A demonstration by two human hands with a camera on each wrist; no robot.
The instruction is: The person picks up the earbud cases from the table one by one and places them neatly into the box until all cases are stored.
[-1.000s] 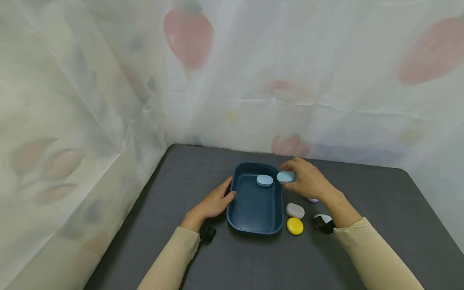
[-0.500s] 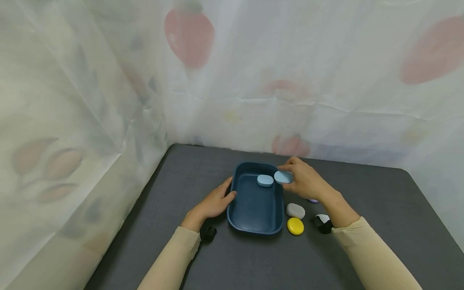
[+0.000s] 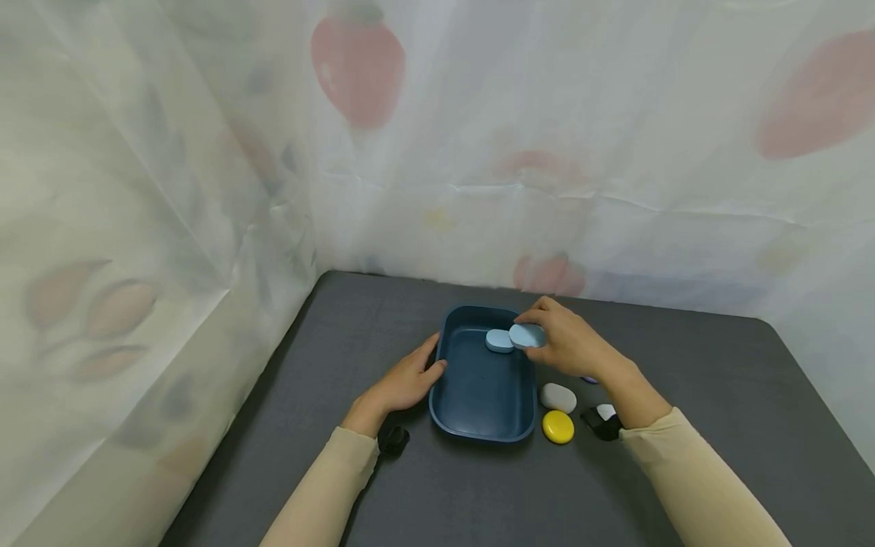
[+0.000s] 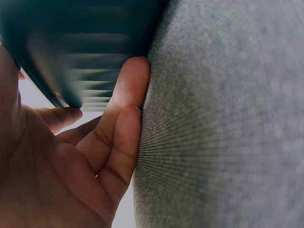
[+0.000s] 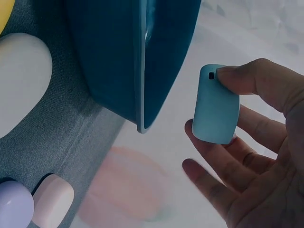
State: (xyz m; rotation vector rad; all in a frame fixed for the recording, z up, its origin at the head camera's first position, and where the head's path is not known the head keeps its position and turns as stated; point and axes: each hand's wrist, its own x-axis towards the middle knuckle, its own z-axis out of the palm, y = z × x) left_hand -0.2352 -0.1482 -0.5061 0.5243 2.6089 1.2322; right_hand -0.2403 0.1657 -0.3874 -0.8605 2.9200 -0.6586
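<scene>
My right hand point(image 3: 570, 338) pinches a light blue earbud case point(image 5: 216, 107) between thumb and fingers; the case has a small dark slot near one end. It is held above the far right part of a dark blue tray point(image 3: 481, 403). A second light blue case point(image 3: 498, 341) lies inside the tray, partly overlapped in the head view by the held one. At the tray's left side, my left hand point(image 3: 406, 380) grips the wall, with the thumb at the rim and the fingers point(image 4: 130, 85) along the outside, low against the tabletop.
Right of the tray lie a white oval case point(image 3: 558, 397) and a yellow round one point(image 3: 557, 427). A purple one point(image 5: 14, 204) and a pale pink one point(image 5: 53, 202) sit close together on the grey table point(image 3: 718, 395). A patterned curtain point(image 3: 465, 152) hangs behind.
My right hand has moved slightly left with the light blue case, from beside the tray's right rim to over its interior. The left hand and the tray have stayed in place.
</scene>
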